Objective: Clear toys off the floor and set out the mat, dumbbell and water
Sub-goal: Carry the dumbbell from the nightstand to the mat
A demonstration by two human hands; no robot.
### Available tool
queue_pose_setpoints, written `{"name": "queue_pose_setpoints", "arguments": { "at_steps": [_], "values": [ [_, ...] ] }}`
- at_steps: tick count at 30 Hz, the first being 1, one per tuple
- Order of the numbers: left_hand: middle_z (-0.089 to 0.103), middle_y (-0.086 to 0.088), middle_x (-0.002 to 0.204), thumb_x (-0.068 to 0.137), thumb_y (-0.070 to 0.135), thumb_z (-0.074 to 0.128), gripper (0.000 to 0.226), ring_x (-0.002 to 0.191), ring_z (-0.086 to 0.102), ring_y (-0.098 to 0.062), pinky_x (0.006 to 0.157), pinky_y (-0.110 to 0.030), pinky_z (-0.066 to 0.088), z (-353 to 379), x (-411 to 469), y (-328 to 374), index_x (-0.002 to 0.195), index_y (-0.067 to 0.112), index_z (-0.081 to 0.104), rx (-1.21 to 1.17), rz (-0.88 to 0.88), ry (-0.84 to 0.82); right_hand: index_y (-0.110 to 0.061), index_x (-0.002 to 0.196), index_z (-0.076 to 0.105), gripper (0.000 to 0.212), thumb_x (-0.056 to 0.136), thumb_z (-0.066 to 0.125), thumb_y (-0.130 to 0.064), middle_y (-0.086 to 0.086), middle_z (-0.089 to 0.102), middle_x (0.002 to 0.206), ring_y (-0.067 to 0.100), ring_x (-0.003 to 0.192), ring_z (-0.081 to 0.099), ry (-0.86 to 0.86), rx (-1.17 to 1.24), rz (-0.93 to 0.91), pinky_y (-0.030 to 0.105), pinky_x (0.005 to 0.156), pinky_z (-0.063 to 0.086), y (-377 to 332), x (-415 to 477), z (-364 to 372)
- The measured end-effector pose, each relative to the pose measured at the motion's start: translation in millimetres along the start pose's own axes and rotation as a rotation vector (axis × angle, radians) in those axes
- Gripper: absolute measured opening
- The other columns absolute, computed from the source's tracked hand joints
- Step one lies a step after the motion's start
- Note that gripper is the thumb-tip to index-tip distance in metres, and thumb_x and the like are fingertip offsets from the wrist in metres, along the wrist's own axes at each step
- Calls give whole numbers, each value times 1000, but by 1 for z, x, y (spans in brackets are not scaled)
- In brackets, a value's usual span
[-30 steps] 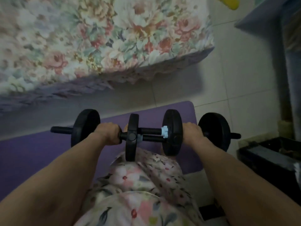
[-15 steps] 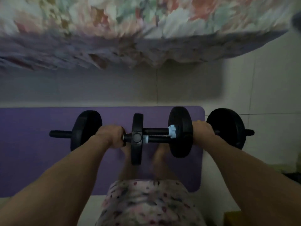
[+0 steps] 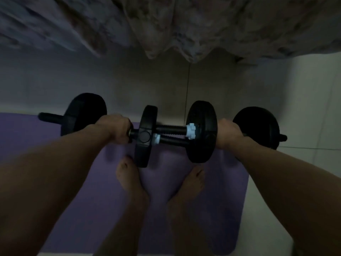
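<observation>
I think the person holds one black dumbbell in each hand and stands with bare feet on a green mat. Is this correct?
Almost. The mat is purple, not green, as the head view shows. The rest holds: the left hand grips one black dumbbell, the right hand grips the other dumbbell, and both bare feet stand on the mat.

My left hand [image 3: 115,127] and right hand [image 3: 228,134] each grip a black dumbbell [image 3: 145,135] above the purple mat [image 3: 212,191], my bare feet [image 3: 129,180] planted on it, the floral bedspread [image 3: 203,28] hanging beyond the tiled floor [image 3: 304,100].
</observation>
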State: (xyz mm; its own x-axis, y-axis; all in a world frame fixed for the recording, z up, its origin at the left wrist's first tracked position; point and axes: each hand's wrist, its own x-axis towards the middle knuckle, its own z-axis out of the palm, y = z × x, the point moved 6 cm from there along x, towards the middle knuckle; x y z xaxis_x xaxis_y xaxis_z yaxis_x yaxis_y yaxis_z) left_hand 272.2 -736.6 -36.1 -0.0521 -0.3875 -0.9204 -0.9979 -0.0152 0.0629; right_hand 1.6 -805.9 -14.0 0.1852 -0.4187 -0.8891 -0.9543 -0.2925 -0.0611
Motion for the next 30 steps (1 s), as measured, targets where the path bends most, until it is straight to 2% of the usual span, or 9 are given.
{"name": "queue_pose_setpoints", "arguments": {
  "at_steps": [3, 13, 24, 30],
  "values": [
    [69, -9, 113, 78, 38, 68, 30, 104, 65, -28, 78, -29, 49, 0, 29, -7, 105, 24, 68, 24, -5, 4, -9, 115, 60, 31, 92, 52, -28, 16, 62, 121, 34, 112, 58, 14, -1, 15, 36, 87, 46, 4, 26, -3],
    [70, -9, 110, 78, 40, 66, 27, 100, 66, -29, 73, -26, 47, 15, 86, -18, 100, 24, 68, -76, -14, 5, -8, 117, 60, 34, 93, 50, -30, 17, 61, 125, 36, 114, 58, 76, -58, 30, 38, 90, 47, 10, 79, -1],
    [68, -12, 114, 79, 42, 63, 28, 103, 64, -32, 79, -31, 50, 5, 92, -22, 98, 23, 68, -134, -48, 96, -7, 116, 59, 32, 94, 48, -29, 16, 61, 122, 36, 112, 58, 64, 29, 65, 38, 86, 47, 12, 98, 9],
    [66, -14, 114, 79, 42, 68, 33, 103, 63, -34, 81, -34, 50, -8, 81, -22, 106, 21, 67, -163, -73, 197, -7, 116, 59, 30, 95, 48, -26, 16, 62, 122, 35, 112, 59, 109, 27, 97, 35, 87, 47, 14, 105, 7]
  ]
}}
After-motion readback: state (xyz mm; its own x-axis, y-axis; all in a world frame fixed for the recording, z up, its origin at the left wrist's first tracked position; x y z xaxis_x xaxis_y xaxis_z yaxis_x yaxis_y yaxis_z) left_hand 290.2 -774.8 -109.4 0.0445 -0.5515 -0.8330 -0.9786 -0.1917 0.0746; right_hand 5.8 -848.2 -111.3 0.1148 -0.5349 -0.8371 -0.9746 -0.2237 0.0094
